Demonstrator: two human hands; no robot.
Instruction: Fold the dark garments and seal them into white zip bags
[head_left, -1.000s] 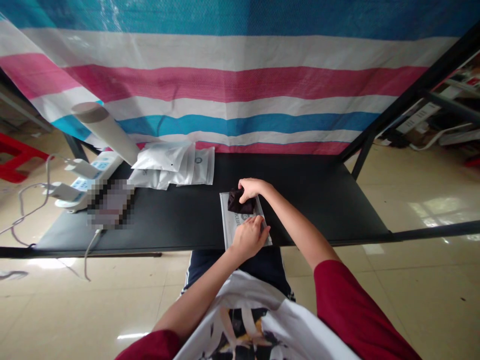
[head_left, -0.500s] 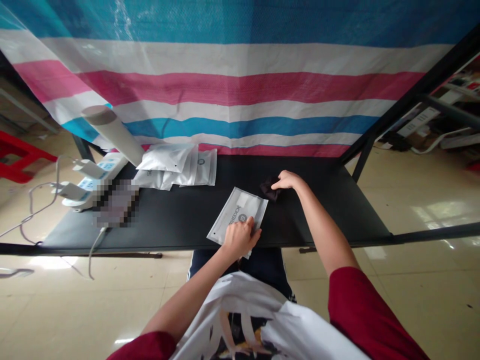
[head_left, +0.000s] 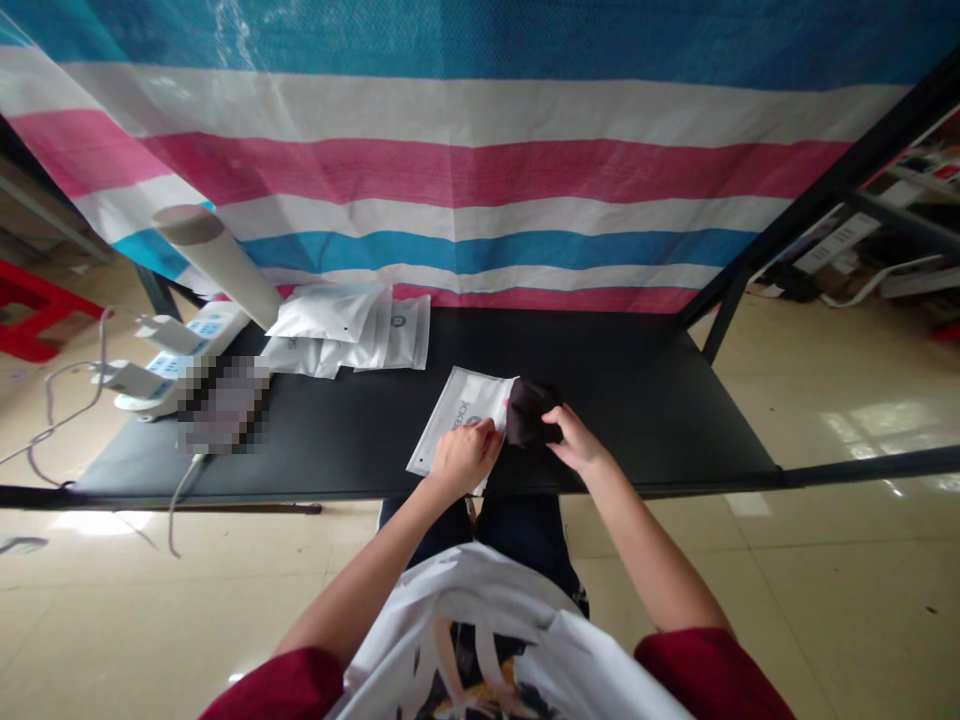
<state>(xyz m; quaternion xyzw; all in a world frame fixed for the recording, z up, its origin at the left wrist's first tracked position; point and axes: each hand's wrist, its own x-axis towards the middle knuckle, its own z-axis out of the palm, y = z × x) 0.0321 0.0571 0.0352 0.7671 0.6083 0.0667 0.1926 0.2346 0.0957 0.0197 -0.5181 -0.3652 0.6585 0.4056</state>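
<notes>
A white plastic bag (head_left: 457, 425) with grey printing lies tilted on the black tabletop (head_left: 637, 400). My left hand (head_left: 463, 458) is on its lower part, fingers bent over the bag and holding it. A bunched dark cloth (head_left: 529, 412) sits at the bag's right edge, touching it. My right hand (head_left: 574, 440) grips the cloth from the right. Part of the bag's printing is hidden under my left hand, and the cloth's lower side is hidden from view.
A stack of white plastic bags (head_left: 349, 330) and a white cardboard tube (head_left: 217, 265) stand at the far left. Nearby are a power strip (head_left: 191, 350) with plugs and cables, and a pixelated patch (head_left: 225, 405). A striped tarpaulin (head_left: 480, 170) hangs behind the table.
The cloth went from on the bag, to off it at the right, and now back against its right edge in my right hand. The bag has shifted left under my left hand.
</notes>
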